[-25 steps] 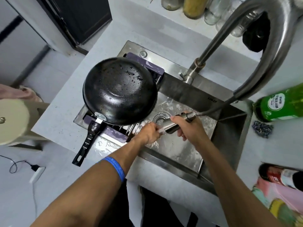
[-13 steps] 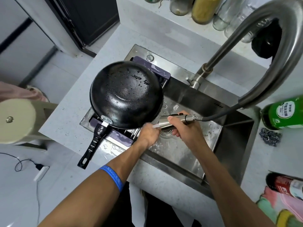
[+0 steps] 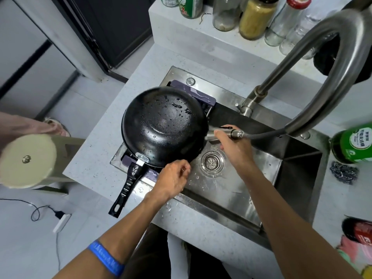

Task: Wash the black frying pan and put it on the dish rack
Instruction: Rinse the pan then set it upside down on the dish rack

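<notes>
Black frying pan (image 3: 164, 125) upturned on dish rack (image 3: 203, 97). Your right hand (image 3: 234, 144) grips pull-out sprayer (image 3: 223, 133); left hand (image 3: 173, 179) loosely curled, empty. Dock the sprayer gently.

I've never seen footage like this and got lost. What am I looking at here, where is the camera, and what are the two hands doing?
There is no machine here: a person wears a wide-angle camera on the head, looking down at their own arms over a kitchen sink. A wet black frying pan sits on a purple dish rack across the sink's left end, its handle pointing toward the person. The right hand grips the pull-out sprayer head, whose hose runs back to the curved faucet. The left hand hovers by the pan's near rim, fingers loosely curled, holding nothing that shows. A green bottle and a metal scourer lie on the counter to the right.
</notes>
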